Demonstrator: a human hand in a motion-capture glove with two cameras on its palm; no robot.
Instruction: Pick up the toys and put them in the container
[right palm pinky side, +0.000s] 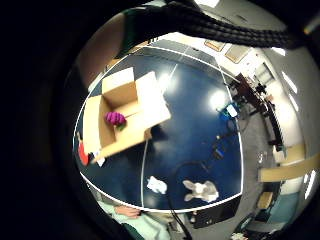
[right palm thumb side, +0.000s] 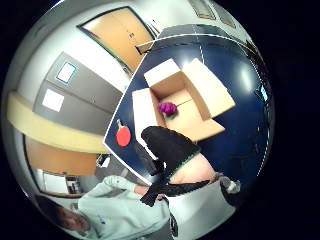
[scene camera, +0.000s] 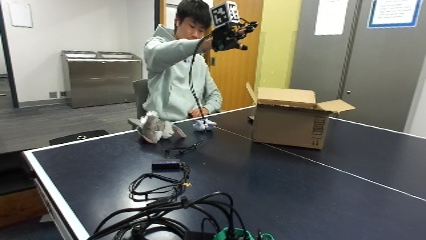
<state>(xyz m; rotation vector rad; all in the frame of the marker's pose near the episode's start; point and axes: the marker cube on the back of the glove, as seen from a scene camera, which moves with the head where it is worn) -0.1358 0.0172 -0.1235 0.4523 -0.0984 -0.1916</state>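
My gloved right hand (scene camera: 226, 36) is raised high above the table, well above and to one side of the open cardboard box (scene camera: 291, 122). It holds nothing, and its fingers look relaxed. The palm views look down into the box (right palm pinky side: 125, 112), where a purple toy (right palm pinky side: 115, 118) lies on the bottom. A grey plush animal (scene camera: 154, 128) sits on the dark blue table (scene camera: 299, 185) near the person. A small white toy (scene camera: 203, 124) lies close to the person's bare hand. The glove's thumb (right palm thumb side: 170, 147) shows in the thumb side view.
A red paddle (right palm thumb side: 122, 136) lies on the table beside the box. Black cables (scene camera: 166, 200) and a small black device (scene camera: 166, 165) are spread over the near end of the table. The box flaps stand open.
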